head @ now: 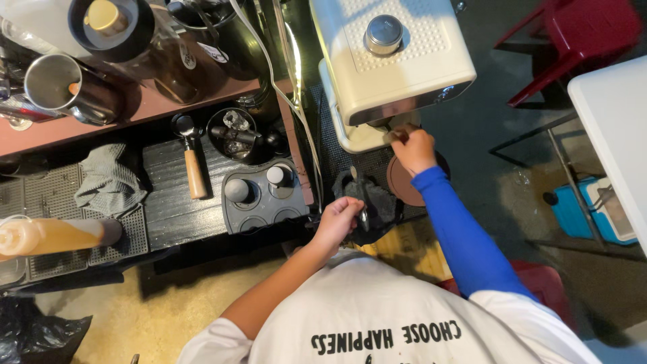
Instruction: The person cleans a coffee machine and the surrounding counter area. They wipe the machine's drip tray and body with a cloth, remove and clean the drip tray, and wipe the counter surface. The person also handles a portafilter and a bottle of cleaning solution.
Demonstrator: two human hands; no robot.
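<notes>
While both hands grip handles, the cream espresso machine (391,57) (tamper tray (263,195) beside) looms overhead.

White printed T-shirt (377,317), tight blue sleeve (458,229) covering the right arm only.

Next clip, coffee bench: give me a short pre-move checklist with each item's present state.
1. Right hand at the front underside of the cream espresso machine, on a wooden-looking handle: ok.
2. Whether that handle is locked in place: cannot tell, hidden by the hand and machine.
3. Left hand closed over the dark cloth at the bench edge: ok; what it grips, cannot tell.
4. Round brown disc lies under the right wrist, partly covered: ok.
5. Spare wooden-handled portafilter lies flat on the black bench, away from both hands: ok.
</notes>
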